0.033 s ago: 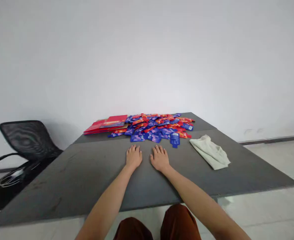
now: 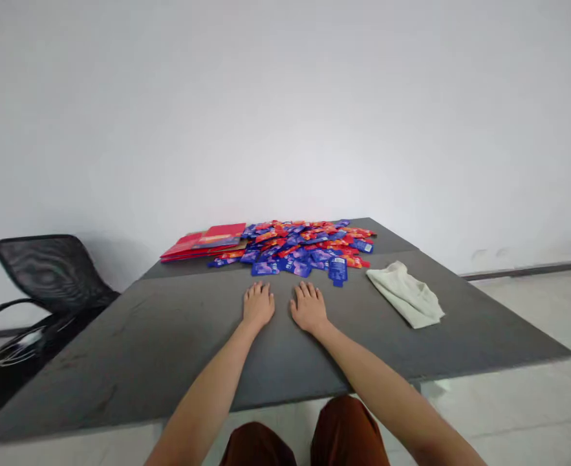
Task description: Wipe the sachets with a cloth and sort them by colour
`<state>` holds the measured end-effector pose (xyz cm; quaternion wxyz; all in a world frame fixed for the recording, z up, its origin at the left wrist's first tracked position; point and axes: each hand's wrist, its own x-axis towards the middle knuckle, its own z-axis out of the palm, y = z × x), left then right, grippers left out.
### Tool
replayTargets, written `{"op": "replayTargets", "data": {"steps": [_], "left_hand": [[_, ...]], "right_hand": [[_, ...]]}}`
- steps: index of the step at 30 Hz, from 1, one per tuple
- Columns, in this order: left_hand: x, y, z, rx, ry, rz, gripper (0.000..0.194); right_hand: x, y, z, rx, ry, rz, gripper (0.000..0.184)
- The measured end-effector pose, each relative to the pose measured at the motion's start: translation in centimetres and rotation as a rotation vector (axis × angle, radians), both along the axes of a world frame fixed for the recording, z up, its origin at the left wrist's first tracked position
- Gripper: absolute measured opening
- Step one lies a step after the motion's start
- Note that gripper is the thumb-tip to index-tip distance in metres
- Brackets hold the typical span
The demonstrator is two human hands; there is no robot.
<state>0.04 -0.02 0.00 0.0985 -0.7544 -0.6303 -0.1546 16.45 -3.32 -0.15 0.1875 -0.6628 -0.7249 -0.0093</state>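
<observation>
My left hand [image 2: 258, 304] lies palm down on the dark grey table [image 2: 169, 343], its fingers stretched out and nothing in them. Beside it, a short gap away, my right hand [image 2: 309, 307] rests flat in the same way, thumb held apart. Just beyond my fingertips spreads a heap of small blue and red printed packets [image 2: 304, 243]. The nearest to my right hand is a blue packet [image 2: 338, 269] with a white label, lying at the heap's front edge. Neither hand touches the packets.
Flat red printed cardboard pieces [image 2: 202, 242] are stacked left of the heap. A crumpled whitish cloth [image 2: 406, 294] lies to the right. Beyond the table's left side stands a black mesh chair [image 2: 52, 272] with a coiled white cable [image 2: 18, 349] on its seat. A white wall [image 2: 285, 116] rises behind.
The view has shifted very slightly; both hands, the packets and the cloth stay where they were on the table.
</observation>
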Motion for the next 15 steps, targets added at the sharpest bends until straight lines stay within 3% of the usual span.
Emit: {"op": "replayTargets", "data": {"steps": [15], "left_hand": [[0.1,0.3,0.2,-0.050,0.100,-0.004,0.050]], "right_hand": [[0.7,-1.3,1.6,-0.011,0.082,0.018,0.057]]}}
